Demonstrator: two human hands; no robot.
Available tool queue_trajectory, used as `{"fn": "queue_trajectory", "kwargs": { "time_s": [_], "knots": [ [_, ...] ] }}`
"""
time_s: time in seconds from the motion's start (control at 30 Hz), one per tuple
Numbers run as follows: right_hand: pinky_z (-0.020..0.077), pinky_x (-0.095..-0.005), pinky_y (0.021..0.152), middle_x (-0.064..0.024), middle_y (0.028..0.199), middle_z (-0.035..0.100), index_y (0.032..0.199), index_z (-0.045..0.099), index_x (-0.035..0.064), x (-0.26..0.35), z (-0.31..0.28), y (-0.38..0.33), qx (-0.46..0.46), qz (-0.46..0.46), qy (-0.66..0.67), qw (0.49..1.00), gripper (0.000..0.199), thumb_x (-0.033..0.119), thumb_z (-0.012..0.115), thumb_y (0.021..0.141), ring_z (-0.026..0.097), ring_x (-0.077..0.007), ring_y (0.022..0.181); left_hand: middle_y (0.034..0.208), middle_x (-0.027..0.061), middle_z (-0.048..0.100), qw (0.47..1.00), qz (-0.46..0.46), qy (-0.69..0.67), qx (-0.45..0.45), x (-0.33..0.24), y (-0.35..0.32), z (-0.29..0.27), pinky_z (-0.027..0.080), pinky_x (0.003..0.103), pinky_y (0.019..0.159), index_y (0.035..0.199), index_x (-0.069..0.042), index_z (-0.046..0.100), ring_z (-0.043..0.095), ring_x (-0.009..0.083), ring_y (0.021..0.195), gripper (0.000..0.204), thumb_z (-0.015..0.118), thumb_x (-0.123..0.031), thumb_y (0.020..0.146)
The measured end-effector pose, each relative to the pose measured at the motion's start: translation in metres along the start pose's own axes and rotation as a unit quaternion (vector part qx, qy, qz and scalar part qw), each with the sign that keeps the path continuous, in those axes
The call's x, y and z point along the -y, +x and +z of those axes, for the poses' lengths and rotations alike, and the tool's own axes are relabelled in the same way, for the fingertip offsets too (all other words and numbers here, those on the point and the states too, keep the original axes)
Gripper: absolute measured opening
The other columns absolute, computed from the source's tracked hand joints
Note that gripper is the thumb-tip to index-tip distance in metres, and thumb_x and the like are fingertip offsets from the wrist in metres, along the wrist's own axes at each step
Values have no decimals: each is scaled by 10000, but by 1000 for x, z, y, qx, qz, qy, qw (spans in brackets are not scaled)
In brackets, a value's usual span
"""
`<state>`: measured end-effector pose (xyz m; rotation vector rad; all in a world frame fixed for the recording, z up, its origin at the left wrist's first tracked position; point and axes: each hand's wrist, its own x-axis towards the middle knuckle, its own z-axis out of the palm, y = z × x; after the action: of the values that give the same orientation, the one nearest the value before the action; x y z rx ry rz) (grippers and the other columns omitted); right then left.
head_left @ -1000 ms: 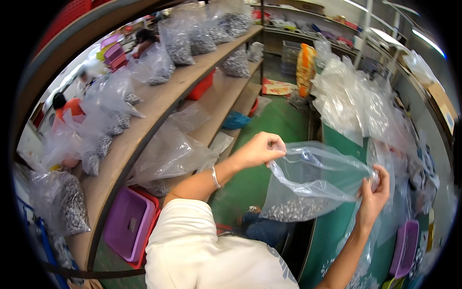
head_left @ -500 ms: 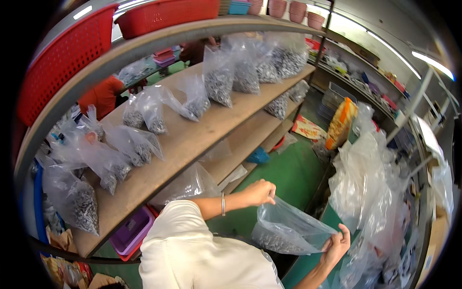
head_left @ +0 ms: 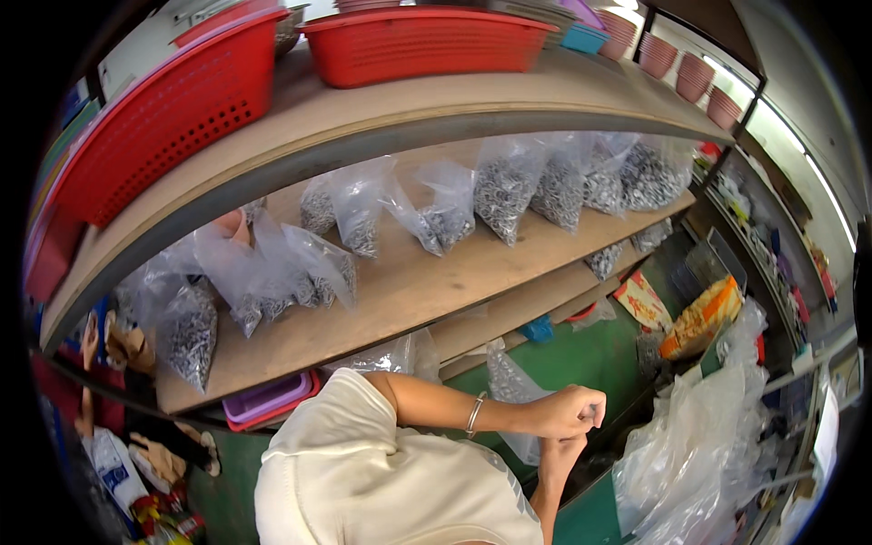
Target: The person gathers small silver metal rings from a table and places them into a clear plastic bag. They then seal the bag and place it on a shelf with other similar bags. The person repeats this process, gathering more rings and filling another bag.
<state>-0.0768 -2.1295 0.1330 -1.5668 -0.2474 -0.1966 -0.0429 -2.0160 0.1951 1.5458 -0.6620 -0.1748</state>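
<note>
My left hand (head_left: 574, 412), with a bracelet on its wrist, is closed in a fist in front of me, right of centre. My right hand (head_left: 561, 443) comes up from below and meets the left one; its fingers are hidden behind it. A clear plastic bag (head_left: 507, 378) of small metal parts hangs behind my left forearm, showing above and below it. Its neck runs toward my two hands, where the fist seems to grip it; the grip itself is hidden. Similar filled bags (head_left: 504, 191) stand in a row on the wooden shelf (head_left: 436, 282) ahead.
Red baskets (head_left: 427, 45) and pink stacked pots (head_left: 695, 77) sit on the upper shelf. A purple tray (head_left: 265, 398) is low at left. Loose clear plastic (head_left: 681, 454) is heaped at right, beside an orange-and-yellow sack (head_left: 701, 318). Another person's shoe (head_left: 211, 454) shows at far left.
My hands were apart, stretching the bag's mouth between them; now they are together. The bag has swung to the left, behind my left forearm. The view has shifted, showing more upper shelf.
</note>
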Motion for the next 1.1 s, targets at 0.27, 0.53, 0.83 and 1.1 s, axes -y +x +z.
{"fn": "queue_trajectory", "kwargs": {
  "time_s": [0.27, 0.53, 0.83, 1.1],
  "knots": [
    [259, -189, 372, 18, 620, 510, 789, 587, -6, 62, -9, 104, 67, 181, 229, 954, 177, 152, 594, 869, 411, -43, 447, 1307, 193, 380, 942, 105, 272, -169, -39, -8, -60, 374, 397, 949, 1363, -41, 261, 401, 300, 1202, 976, 817, -274, 595],
    [316, -190, 405, 23, 651, 522, 948, 602, -9, 131, 31, 150, 309, 130, 187, 923, 214, 192, 580, 875, 428, -48, 487, 1063, 88, 635, 895, 62, 8, -441, 2, 3, -24, 468, 311, 859, 1174, 6, 533, 592, 152, 975, 456, 694, -72, 754],
    [347, -343, 917, -117, 1130, 514, 1288, 427, 10, 73, 54, 220, 359, -258, 1, 897, 525, 183, 589, 820, 455, -230, 1059, 893, 74, 636, 715, 272, -73, -641, -87, 16, -84, 515, 270, 658, 947, 25, 610, 611, 135, 760, 156, 561, 34, 798],
    [398, -371, 901, -222, 1184, 513, 1251, 428, -35, -7, 198, 271, 357, -254, -43, 898, 507, 143, 626, 819, 500, -311, 1081, 902, 48, 576, 517, 327, 75, -787, -95, -36, -138, 482, 273, 681, 1022, -19, 543, 560, 136, 775, 203, 534, 39, 827]
  ]
}}
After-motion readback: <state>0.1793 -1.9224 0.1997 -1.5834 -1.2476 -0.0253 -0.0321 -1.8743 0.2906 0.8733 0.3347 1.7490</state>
